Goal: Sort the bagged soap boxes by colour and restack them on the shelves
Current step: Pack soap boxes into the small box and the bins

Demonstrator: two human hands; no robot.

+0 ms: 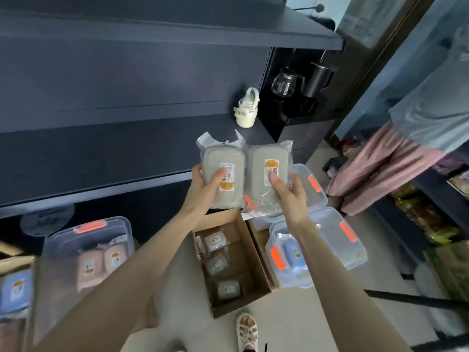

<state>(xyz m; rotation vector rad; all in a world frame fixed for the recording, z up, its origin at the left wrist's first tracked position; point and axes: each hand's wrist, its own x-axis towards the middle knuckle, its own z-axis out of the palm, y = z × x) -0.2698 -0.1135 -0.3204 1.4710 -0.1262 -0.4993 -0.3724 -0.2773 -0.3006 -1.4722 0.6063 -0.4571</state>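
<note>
Dark metal shelves [101,153] aren't stocked yet; grey bagged soap boxes [221,158] are gripped by left hand [204,185] and right hand [289,193], plenty left.

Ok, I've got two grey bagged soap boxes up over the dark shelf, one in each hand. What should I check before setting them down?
1. Left hand grip on the left grey bagged soap box: ok, thumb pressed on its label.
2. Right hand grip on the right grey bagged soap box: ok, thumb on its label.
3. Colours match: ok, both grey.
4. Labels turned the same way: not ok, their orange ends point opposite ways.
5. Landing spot on the dark shelf: ok, bare surface to the left.
6. Cream bottle with loop handle: ok, stands behind, apart from both boxes.
</note>
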